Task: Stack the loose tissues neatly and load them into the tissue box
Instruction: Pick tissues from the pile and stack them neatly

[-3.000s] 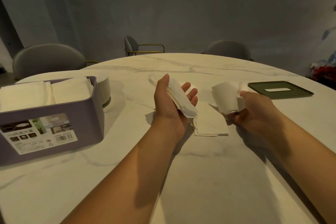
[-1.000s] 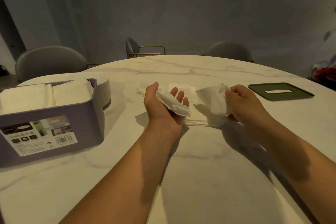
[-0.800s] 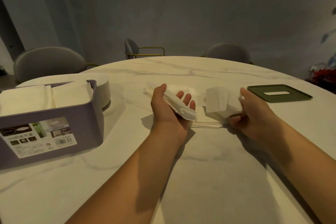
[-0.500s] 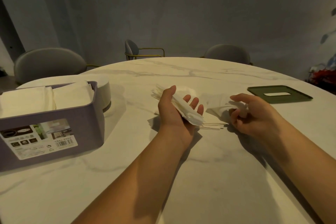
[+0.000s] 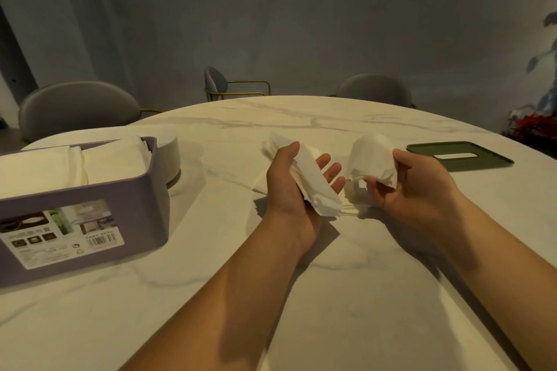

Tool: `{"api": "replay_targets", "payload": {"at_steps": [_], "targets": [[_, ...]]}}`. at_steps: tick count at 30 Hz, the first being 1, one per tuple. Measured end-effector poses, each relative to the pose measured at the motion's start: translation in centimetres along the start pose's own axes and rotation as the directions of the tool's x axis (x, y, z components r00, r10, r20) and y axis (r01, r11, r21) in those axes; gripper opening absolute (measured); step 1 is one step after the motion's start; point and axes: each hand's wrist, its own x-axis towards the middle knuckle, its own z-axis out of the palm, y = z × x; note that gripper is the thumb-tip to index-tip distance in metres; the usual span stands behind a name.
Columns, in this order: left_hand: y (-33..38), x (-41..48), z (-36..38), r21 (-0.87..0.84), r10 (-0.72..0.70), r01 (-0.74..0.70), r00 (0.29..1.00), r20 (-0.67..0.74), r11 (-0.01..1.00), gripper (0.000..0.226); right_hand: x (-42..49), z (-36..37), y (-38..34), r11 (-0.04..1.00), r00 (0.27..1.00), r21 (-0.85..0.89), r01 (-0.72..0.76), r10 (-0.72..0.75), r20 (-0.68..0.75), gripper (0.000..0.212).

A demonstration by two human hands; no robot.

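Head camera looks down on a round white marble-patterned table (image 5: 331,280). At its left stands a purple plastic tissue box (image 5: 144,208), its top uncovered. It is filled to the rim with folded white tissues (image 5: 75,166) lying flat in two batches side by side. A white paper label (image 5: 60,235) on the box's front carries a dark oval logo, small product photos, a row of icons and a barcode; its writing is too small to read. Just behind the box sits a round white cylindrical object (image 5: 170,156). At the far right lies a flat dark green lid (image 5: 482,159) with a pale slot in its middle, well apart from the box.

The left hand (image 5: 289,187), palm up, holds a stack of loose white tissues (image 5: 313,181), thumb clamped over one edge and fingers stretched beneath. The right hand (image 5: 413,187) pinches a single curled white tissue (image 5: 370,156) between thumb and fingertips, just beside the stack. A few more flat tissues (image 5: 349,208) lie on the table under both hands.
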Motion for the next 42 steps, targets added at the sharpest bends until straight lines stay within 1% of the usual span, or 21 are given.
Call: {"api": "replay_targets", "payload": {"at_steps": [4,7,11,14,16,18,20,22,24,27,29,32,33,34,35,36,37,38,39,40,42], "targets": [[0.0,0.2,0.0,0.020,0.016,-0.017,0.999,0.045,1.000,0.040,-0.3,0.4,0.3,0.998,0.991,0.049,-0.046,0.039,0.131,0.035],[-0.1,0.4,-0.2,0.056,0.022,-0.026,0.997,0.075,0.998,0.034,-0.5,0.5,0.4,1.000,0.989,0.020,-0.019,0.016,0.144,0.034],[-0.2,0.5,-0.1,0.125,0.049,-0.062,0.993,0.109,0.990,0.040,-0.6,0.8,0.3,1.000,0.990,-0.001,0.010,-0.010,0.141,0.042],[-0.5,0.6,-0.1,0.158,0.057,-0.078,0.989,0.134,0.984,0.025,-0.5,0.8,0.2,1.000,0.985,-0.025,0.018,-0.014,0.169,0.041],[-0.4,0.6,-0.2,0.164,0.050,-0.073,0.989,0.142,0.984,0.025,-0.2,0.5,0.4,0.999,0.984,-0.053,0.010,0.000,0.178,0.046],[-0.3,0.7,-0.3,0.177,0.045,-0.072,0.987,0.154,0.982,0.036,0.2,0.2,0.7,0.996,0.993,-0.092,0.022,-0.011,0.122,0.055],[-0.4,0.7,-0.4,0.191,0.049,-0.081,0.985,0.167,0.978,0.043,0.3,0.2,0.9,0.991,0.996,-0.123,0.050,-0.040,0.080,0.055],[-0.5,0.7,-0.3,0.194,0.055,-0.090,0.982,0.178,0.977,0.041,0.2,0.3,0.9,0.988,0.997,-0.142,0.061,-0.053,0.061,0.052],[-0.5,0.7,-0.2,0.198,0.047,-0.085,0.981,0.187,0.976,0.035,0.2,0.3,0.9,0.989,0.997,-0.144,0.035,-0.026,0.067,0.048],[-0.5,0.4,0.0,0.218,0.017,-0.062,0.979,0.204,0.974,0.023,0.1,0.3,1.3,0.983,0.999,-0.183,0.011,-0.005,0.033,0.030],[-0.6,0.4,0.1,0.230,0.013,-0.059,0.980,0.198,0.971,0.023,0.2,0.3,1.4,0.978,1.000,-0.208,0.020,-0.024,-0.014,0.024],[-0.4,0.5,-0.1,0.200,0.042,-0.071,0.989,0.143,0.977,0.034,0.2,0.3,0.7,0.993,0.992,-0.120,-0.006,-0.009,-0.124,0.030],[-0.3,0.6,-0.2,0.176,0.049,-0.069,0.992,0.117,0.982,0.040,0.1,0.3,0.5,0.994,0.989,-0.110,0.019,-0.034,-0.142,0.030],[-0.3,0.5,-0.2,0.145,0.048,-0.062,0.994,0.095,0.988,0.045,0.0,0.3,0.4,0.990,0.989,-0.119,0.077,-0.091,-0.120,0.032],[-0.3,0.5,-0.3,0.111,0.039,-0.048,0.996,0.078,0.993,0.048,-0.1,0.4,0.4,0.976,0.983,-0.143,0.163,-0.173,-0.064,0.035],[-0.3,0.6,-0.2,0.084,0.026,-0.032,0.997,0.066,0.996,0.049,-0.2,0.6,0.5,0.943,0.960,-0.191,0.274,-0.279,0.002,0.036],[-0.3,0.6,-0.2,0.065,0.013,-0.017,0.998,0.060,0.998,0.050,-0.5,1.0,0.8,0.879,0.922,-0.284,0.382,-0.384,0.051,0.030],[-0.4,0.5,-0.2,0.050,-0.002,-0.001,0.998,0.056,0.999,0.050,-0.9,1.4,1.1,0.795,0.880,-0.396,0.459,-0.467,0.081,0.019],[-0.5,0.5,-0.1,0.033,-0.016,0.014,0.998,0.053,0.999,0.050,-1.2,1.9,1.4,0.701,0.838,-0.497,0.512,-0.535,0.107,0.014],[-0.6,0.4,0.0,0.010,-0.028,0.027,0.998,0.057,1.000,0.051,-1.5,2.3,1.6,0.603,0.795,-0.570,0.559,-0.585,0.160,0.017],[-0.7,0.5,-0.1,-0.029,-0.031,0.033,0.996,0.078,0.999,0.055,-2.1,2.8,2.3,0.439,0.735,-0.628,0.642,-0.585,0.343,0.028]]}}
